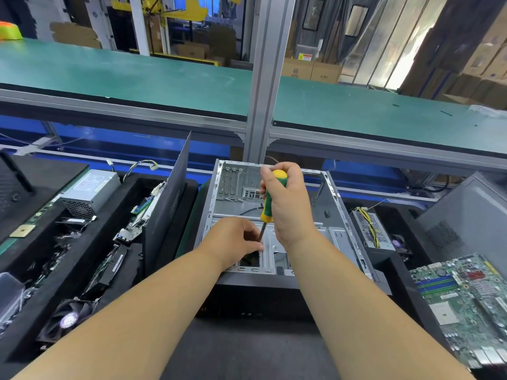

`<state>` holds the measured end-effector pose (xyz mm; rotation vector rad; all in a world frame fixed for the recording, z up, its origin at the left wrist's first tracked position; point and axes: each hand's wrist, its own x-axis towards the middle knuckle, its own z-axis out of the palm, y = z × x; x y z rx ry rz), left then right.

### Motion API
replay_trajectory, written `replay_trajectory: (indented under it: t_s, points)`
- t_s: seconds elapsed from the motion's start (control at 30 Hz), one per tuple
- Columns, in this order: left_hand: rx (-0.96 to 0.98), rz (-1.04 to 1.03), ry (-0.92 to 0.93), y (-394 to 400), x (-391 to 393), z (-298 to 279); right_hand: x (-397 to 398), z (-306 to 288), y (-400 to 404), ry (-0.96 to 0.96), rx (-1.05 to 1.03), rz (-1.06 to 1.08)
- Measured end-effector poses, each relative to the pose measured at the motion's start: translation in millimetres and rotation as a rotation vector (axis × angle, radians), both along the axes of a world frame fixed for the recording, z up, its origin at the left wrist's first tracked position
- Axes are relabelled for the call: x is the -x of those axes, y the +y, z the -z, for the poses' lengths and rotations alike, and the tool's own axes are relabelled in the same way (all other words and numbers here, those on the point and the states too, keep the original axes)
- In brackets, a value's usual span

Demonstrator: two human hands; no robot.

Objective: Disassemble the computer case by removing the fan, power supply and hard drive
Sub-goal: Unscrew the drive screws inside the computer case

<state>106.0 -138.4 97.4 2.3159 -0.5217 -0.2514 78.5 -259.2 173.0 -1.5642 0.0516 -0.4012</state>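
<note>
Bare matt metal case (236, 193) — screwdriver handle (274, 193) seemingly glossy plastic.

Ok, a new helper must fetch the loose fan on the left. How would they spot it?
Start at the open case in the middle, then look left past the upright side panel to the black tray. The fan lies at its near end, a square black frame with a round pale hub, unlike the circuit boards farther back.

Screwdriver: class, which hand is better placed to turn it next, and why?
Right. The right hand already grips the screwdriver handle from above, while the left hand steadies the shaft low inside the case.
</note>
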Motion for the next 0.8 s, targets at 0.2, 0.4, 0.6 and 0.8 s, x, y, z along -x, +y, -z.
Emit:
replay_trajectory:
  t_s: [0.2,0.4,0.6,0.8]
  points:
    - [0.004,0.001,-0.003,0.4,-0.6,0.2,-0.9,0.2,-4.2,-0.018,-0.022,-0.008]
    - [-0.020,-0.005,-0.018,0.0,-0.4,-0.7,-2.2,-5.1,-7.6,0.007,-0.046,-0.053]
    - [-0.014,0.010,-0.006,-0.4,0.6,-2.7,-2.1,-5.5,-6.1,0.049,-0.130,-0.113]
    - [-0.014,0.016,-0.009,-0.2,1.2,-3.3,-1.4,1.4,-4.7,-0.007,-0.173,-0.121]
